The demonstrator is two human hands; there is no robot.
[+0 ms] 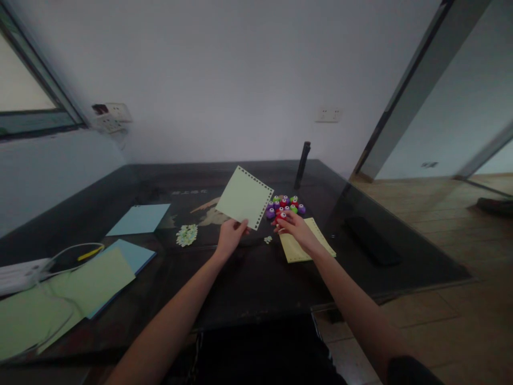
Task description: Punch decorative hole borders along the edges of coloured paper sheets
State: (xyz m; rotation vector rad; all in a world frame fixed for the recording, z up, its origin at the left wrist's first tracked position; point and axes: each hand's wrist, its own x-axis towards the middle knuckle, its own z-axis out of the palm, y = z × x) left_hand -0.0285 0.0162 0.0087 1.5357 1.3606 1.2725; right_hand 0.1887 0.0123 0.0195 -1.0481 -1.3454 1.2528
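My left hand [233, 234] pinches the lower edge of a pale green paper sheet [244, 198], tilted above the table. Small punched holes run along two of its edges. Closed around a small red craft punch [281, 216] with a white top is my right hand [296, 227], just right of the sheet. Behind it stands a cluster of red, purple and green punches [294, 209]. A yellow paper stack [298, 248], with holes along an edge, lies partly under my right hand. Tiny paper cutouts [268, 240] sit between my hands, and a bigger cutout pile [186, 235] lies left.
Blue paper [140, 220] and green sheets [102, 280] lie at left, near a white power strip [24, 275] with a cable. A black upright stand [302, 166] is at the back. A dark flat object [372, 240] lies right, near the table's edge.
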